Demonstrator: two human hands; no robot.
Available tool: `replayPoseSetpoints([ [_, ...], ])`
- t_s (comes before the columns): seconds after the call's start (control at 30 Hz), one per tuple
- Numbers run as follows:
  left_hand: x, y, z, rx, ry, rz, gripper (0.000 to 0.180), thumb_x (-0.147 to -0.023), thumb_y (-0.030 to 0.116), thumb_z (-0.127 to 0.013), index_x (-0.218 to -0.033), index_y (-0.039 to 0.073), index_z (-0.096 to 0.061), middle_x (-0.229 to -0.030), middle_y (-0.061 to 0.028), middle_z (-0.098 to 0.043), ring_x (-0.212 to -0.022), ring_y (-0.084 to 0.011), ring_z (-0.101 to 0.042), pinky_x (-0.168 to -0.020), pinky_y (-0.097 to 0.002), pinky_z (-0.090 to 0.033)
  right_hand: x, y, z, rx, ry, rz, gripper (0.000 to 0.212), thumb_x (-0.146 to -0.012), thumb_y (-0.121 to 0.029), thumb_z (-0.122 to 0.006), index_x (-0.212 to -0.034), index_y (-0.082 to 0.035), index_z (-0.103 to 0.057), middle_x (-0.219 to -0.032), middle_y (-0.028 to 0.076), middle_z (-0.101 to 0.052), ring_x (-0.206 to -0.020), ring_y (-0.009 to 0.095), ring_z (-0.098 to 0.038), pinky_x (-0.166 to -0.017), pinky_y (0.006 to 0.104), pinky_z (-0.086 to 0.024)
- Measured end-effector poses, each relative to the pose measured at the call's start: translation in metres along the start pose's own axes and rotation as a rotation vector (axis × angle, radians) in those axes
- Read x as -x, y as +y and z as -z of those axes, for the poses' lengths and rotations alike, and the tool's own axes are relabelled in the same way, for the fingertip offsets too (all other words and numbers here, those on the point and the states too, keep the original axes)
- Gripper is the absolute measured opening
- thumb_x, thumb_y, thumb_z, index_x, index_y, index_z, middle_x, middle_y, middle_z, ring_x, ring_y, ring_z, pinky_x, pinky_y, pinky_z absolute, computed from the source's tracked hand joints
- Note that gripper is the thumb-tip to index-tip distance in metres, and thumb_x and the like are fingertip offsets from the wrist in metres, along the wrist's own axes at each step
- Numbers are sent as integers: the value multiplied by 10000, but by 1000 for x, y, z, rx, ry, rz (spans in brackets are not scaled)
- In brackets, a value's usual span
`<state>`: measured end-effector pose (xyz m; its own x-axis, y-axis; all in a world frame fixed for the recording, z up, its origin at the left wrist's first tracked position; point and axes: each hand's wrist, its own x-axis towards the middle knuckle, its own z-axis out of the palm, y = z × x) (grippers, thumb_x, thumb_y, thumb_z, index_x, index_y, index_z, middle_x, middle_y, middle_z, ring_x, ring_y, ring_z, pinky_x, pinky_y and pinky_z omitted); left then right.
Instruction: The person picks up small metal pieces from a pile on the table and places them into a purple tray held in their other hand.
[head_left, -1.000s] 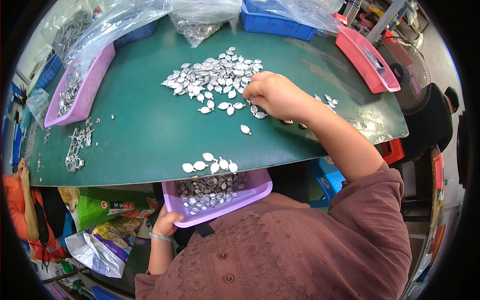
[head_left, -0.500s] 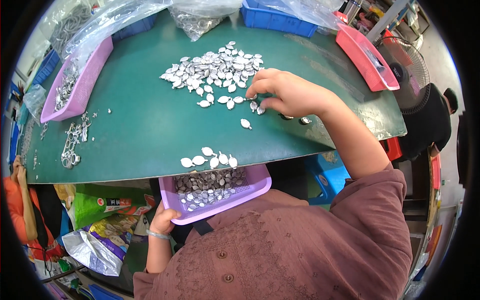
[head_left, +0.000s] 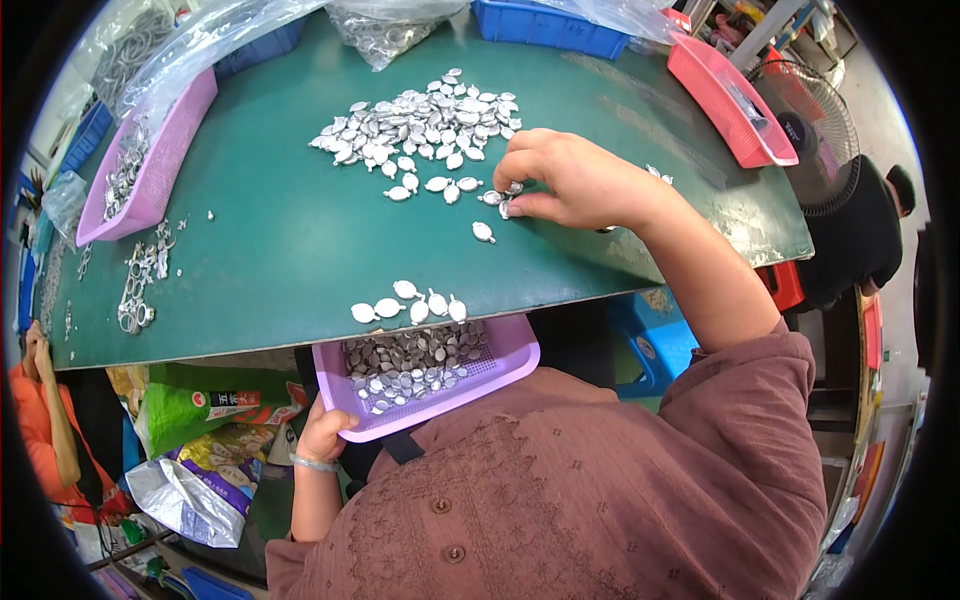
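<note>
Over the green table (head_left: pixel 330 230), my right hand (head_left: pixel 565 180) bends down beside a scatter of small silver oval metal pieces (head_left: pixel 483 232). Its thumb and fingers close in a pinch around one oval piece (head_left: pixel 514 188), partly covered by the fingertips. To the left of that hand lies a large heap of the same pieces (head_left: pixel 425 120). My left hand (head_left: pixel 325 435) grips the near left corner of a purple plastic basket (head_left: pixel 440 418), tilted at the table's front edge against my body. Many oval pieces (head_left: pixel 410 370) lie in the basket.
Several oval pieces (head_left: pixel 405 290) sit at the table's front edge above the basket. A purple basket (head_left: pixel 170 165) of metal parts stands left, with loose ring-shaped parts (head_left: pixel 135 318) near it. Blue bins (head_left: pixel 550 30), a clear bag (head_left: pixel 385 35) and a pink basket (head_left: pixel 735 110) line the back.
My right hand has shifted slightly left, and its thumb and fingers have drawn closer together on the oval pieces. My left hand still grips the basket. The whole view has shifted a little.
</note>
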<state>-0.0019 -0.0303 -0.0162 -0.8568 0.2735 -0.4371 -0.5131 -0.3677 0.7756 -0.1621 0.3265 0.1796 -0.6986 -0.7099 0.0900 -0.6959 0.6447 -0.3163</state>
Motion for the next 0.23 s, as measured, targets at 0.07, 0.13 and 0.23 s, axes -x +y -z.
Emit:
replayPoseSetpoints([
  [0.07, 0, 1, -2, -2, -1, 3, 626, -553, 52, -548, -1161, -54, -445, -1022, -123, -564, -934, -253, -556, -856, -340, -431, 1, 2, -1, 5, 20, 13, 211, -741, -143, -673, -906, -49, -582, -881, 89, -554, -876, 288, -535, -765, 375, -430],
  [0.13, 1, 2, -3, -2, 0, 4, 629, -554, 50, -546, -1165, -55, -441, -1024, -124, -562, -940, -255, -555, -861, -341, -428, 2, 2, -2, 10, 38, 28, 223, -740, -143, -674, -920, -49, -581, -885, 93, -553, -874, 286, -536, -760, 374, -432],
  [0.23, 2, 3, -3, -18, 22, 7, 628, -555, 52, -546, -1166, -54, -440, -1034, -128, -557, -955, -257, -549, -871, -342, -422, 2, -2, -4, -33, 54, 6, 258, -737, -145, -676, -956, -50, -580, -900, 103, -552, -880, 285, -537, -760, 376, -434],
])
